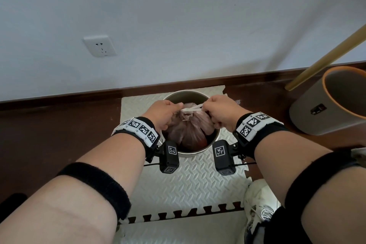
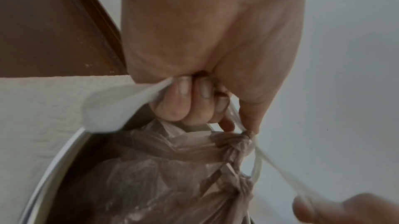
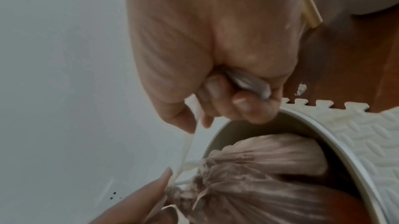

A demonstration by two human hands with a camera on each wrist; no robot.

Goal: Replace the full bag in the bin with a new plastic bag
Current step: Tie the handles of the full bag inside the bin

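A round pale bin (image 1: 198, 153) stands on a white foam mat, close to the wall. Inside sits a full translucent brownish bag (image 1: 190, 130), its neck gathered tight. My left hand (image 1: 165, 113) and right hand (image 1: 218, 111) hover over the bin's far side, each fist gripping a white drawstring (image 1: 191, 108) stretched taut between them. The left wrist view shows curled fingers (image 2: 194, 104) clamping a white strip (image 2: 121, 104) above the bag's bunched neck (image 2: 233, 151). In the right wrist view the fist (image 3: 226, 101) holds bunched plastic and a thin string (image 3: 187, 145) running down to the neck (image 3: 194, 181).
A second grey bin with an orange rim (image 1: 324, 105) stands at the right, with a wooden pole (image 1: 326, 57) leaning behind it. The foam mat (image 1: 198, 184) reaches toward me. A white shoe (image 1: 259, 204) is at the lower right. A wall socket (image 1: 100, 45) sits above a dark skirting board.
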